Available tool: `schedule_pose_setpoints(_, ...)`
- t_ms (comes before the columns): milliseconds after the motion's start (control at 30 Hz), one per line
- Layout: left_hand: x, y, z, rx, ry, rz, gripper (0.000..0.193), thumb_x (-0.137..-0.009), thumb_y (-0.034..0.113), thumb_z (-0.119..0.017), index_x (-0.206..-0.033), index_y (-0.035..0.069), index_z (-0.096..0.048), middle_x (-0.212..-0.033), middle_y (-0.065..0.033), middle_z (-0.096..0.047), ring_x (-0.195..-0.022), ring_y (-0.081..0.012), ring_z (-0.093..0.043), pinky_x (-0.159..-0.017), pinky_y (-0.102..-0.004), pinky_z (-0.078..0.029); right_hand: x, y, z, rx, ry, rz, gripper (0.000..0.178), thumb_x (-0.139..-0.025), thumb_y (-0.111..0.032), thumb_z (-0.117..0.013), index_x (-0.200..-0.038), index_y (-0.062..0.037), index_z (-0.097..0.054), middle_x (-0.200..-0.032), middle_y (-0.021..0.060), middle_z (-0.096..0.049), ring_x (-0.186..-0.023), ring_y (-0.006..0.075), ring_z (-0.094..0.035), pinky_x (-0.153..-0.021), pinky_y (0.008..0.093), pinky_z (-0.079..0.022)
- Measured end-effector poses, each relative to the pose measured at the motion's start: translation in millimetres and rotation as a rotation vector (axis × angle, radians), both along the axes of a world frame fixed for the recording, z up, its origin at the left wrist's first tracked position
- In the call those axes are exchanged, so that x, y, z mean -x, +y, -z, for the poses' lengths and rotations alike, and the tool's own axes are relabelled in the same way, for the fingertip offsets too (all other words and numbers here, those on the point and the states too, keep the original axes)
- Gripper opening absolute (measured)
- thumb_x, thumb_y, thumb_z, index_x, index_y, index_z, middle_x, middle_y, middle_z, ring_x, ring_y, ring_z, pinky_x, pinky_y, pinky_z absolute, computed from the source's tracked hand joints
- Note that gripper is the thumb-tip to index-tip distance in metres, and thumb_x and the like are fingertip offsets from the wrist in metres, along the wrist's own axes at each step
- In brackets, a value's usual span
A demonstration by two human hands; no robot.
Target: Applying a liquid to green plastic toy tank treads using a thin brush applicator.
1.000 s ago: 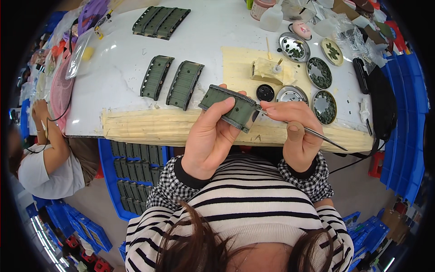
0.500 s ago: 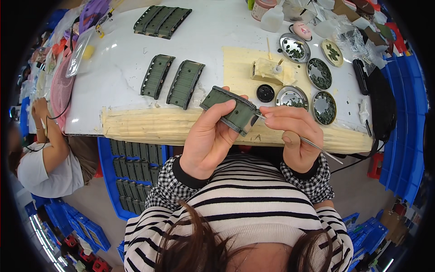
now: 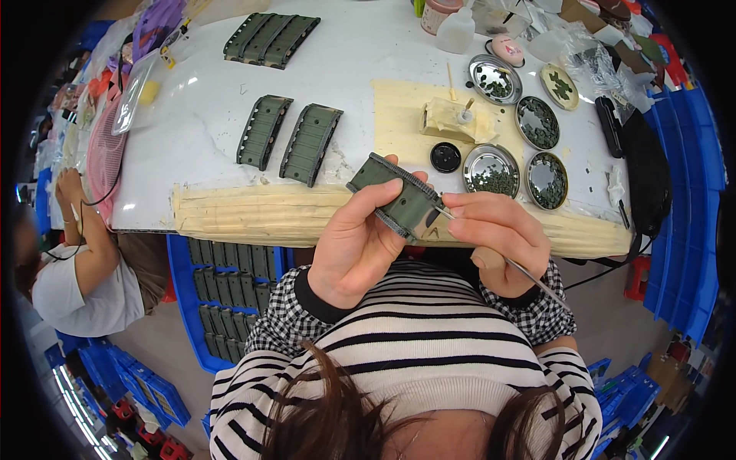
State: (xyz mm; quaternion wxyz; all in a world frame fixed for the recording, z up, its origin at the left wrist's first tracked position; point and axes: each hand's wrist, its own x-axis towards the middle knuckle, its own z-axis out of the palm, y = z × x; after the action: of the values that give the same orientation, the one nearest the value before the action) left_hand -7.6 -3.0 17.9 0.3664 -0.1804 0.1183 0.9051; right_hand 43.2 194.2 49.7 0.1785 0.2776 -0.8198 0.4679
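Little has changed over the last second: the dark green part [image 3: 399, 201] stays held up just above the near edge of the surface [image 3: 207, 115], in the middle of the frame, and the right hand [image 3: 497, 241] has crept slightly leftward, so the tip of its thin metal tool [image 3: 537, 280] now meets the part's right end. That reads as fine work on the part going on without a break, with no piece set down or swapped. The left hand [image 3: 359, 244] is closed around the part from below and behind, thumb laid across its near face and fingertips curled over the top edge, so the part sits tilted, its upper end toward the upper left. The right hand is closed in a pinch on the tool, thumb and forefinger near the tip, the shaft running out toward the lower right past the checked cuff. On the surface above the hands lie two more green parts [image 3: 287, 139] side by side, with a further group [image 3: 270, 38] at the upper left. At the upper right stand round metal dishes [image 3: 492, 169] of small dark pieces and a black lid [image 3: 445, 156], on a pale mat [image 3: 402, 115].
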Motion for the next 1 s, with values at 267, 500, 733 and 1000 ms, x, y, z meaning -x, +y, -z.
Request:
schedule_pose_setpoints(267,3.3,1.2,-5.2,0.038,0.091,0.014,0.037,-0.094,0.004,-0.051,-0.130,0.005,-0.046,-0.118,-0.0166,-0.058,-0.110,-0.0270,-0.060,-0.093,-0.0401,-0.054,-0.7,2.9,-4.0,-0.008,0.012,-0.031,0.039,-0.076,-0.011,-0.074,-0.111,0.0024,-0.063,-0.105,0.0148,-0.061,-0.104,0.0339,-0.064,-0.084,0.0374,-0.054)
schedule_pose_setpoints(500,4.6,-1.3,-5.6,0.101,0.173,0.030,0.042,-0.093,0.005,-0.055,-0.133,0.010,-0.041,-0.120,-0.0155,-0.057,-0.112,-0.0240,-0.059,-0.091,-0.0410,-0.054,-0.7,2.3,-8.4,-0.008,-0.008,-0.034,0.039,-0.076,-0.014,-0.074,-0.110,0.0013,-0.064,-0.105,0.0147,-0.061,-0.103,0.0328,-0.064,-0.083,0.0364,-0.055)
schedule_pose_setpoints(733,4.8,-2.5,-5.7,0.088,0.156,0.058,0.041,-0.093,0.005,-0.054,-0.132,0.010,-0.043,-0.119,-0.0163,-0.058,-0.109,-0.0258,-0.061,-0.090,-0.0416,-0.055,-1.8,3.1,-8.4,-0.028,0.010,-0.033,0.038,-0.074,-0.011,-0.075,-0.108,0.0007,-0.065,-0.104,0.0140,-0.062,-0.101,0.0318,-0.065,-0.081,0.0358,-0.055)
schedule_pose_setpoints(1000,-0.9,-2.9,-0.7,-0.067,0.086,0.079,0.039,-0.092,0.004,-0.053,-0.130,0.007,-0.047,-0.117,-0.0178,-0.059,-0.107,-0.0276,-0.061,-0.093,-0.0417,-0.053,-0.4,6.9,-8.1,-0.080,0.093,-0.074,0.038,-0.070,-0.012,-0.076,-0.104,0.0027,-0.066,-0.100,0.0140,-0.064,-0.098,0.0313,-0.066,-0.077,0.0355,-0.056)
